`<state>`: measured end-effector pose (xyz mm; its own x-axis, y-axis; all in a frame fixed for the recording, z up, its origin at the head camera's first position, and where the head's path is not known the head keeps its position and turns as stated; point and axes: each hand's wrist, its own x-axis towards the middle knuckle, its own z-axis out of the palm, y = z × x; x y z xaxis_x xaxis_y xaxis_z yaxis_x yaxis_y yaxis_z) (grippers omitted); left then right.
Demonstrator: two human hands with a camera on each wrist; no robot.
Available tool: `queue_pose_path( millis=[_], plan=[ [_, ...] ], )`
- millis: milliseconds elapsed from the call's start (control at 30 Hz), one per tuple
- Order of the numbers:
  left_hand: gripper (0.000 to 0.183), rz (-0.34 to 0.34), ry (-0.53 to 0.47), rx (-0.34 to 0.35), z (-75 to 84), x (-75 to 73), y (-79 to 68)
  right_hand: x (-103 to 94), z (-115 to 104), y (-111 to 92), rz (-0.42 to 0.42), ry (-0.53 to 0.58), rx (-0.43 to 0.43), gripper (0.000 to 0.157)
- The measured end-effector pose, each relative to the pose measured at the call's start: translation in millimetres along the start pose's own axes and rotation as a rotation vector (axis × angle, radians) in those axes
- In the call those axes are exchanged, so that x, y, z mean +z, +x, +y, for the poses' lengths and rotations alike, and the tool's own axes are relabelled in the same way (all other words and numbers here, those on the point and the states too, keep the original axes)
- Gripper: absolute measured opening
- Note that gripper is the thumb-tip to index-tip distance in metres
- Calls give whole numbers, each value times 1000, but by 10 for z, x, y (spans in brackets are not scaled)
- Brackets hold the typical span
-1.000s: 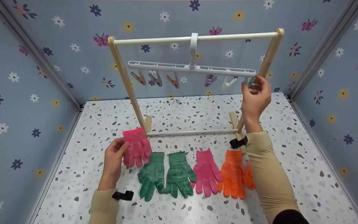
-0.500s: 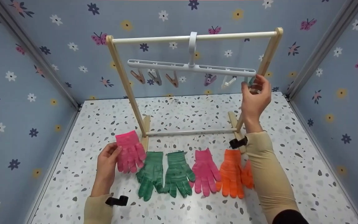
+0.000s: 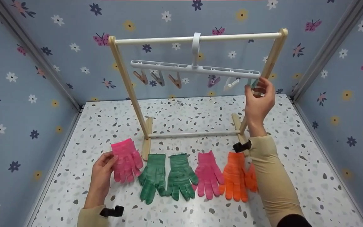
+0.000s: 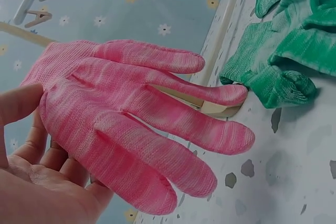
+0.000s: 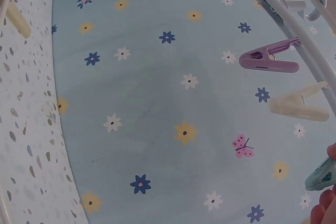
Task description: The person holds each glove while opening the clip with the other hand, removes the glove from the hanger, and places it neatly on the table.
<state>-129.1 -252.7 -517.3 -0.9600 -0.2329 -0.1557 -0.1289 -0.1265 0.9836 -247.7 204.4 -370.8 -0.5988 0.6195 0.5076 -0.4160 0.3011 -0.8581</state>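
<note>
My left hand (image 3: 102, 171) pinches a pink knitted glove (image 3: 126, 160) near its cuff, thumb in front. In the left wrist view that glove (image 4: 131, 114) hangs with its fingers spread, above the speckled surface. At the right end of a white hanger (image 3: 175, 68), my right hand (image 3: 259, 97) pinches a teal clothespin (image 3: 254, 82). The same teal clothespin (image 5: 321, 176) shows between thumb and fingers at the edge of the right wrist view. Other clothespins hang along the bar, among them a purple one (image 5: 270, 57) and a cream one (image 5: 299, 104).
A wooden rack (image 3: 128, 88) with a white top rod (image 3: 156, 40) carries the hanger. In front of it lie two green gloves (image 3: 156, 173), a second pink glove (image 3: 208, 175) and orange gloves (image 3: 235, 176), one partly behind the right sleeve. Flowered walls (image 3: 43, 94) enclose the speckled surface.
My left hand has drawn the pink glove left and toward me, away from the rack's left post. The right hand stays at the teal clothespin.
</note>
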Motion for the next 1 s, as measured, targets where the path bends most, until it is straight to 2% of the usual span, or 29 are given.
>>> queue_pose_path(
  millis=[333, 567, 767, 900, 1000],
  plan=[
    [30, -11, 41, -18, -9, -89, -95, -33, -18, -19, -6, -11, 2, 38],
    [29, -19, 62, -85, -72, -106, -117, -50, 79, 7, -7, 8, 35, 38],
    [32, -21, 114, -144, -163, -123, -73, -79, 307, 80, -24, -3, 30, 41],
    [36, -22, 161, -183, -226, -138, -14, -105, 343, 91, -41, -14, 12, 40],
    [37, -26, 208, -181, -264, -149, 27, -132, 353, 83, -45, -16, -4, 40]
  ],
)
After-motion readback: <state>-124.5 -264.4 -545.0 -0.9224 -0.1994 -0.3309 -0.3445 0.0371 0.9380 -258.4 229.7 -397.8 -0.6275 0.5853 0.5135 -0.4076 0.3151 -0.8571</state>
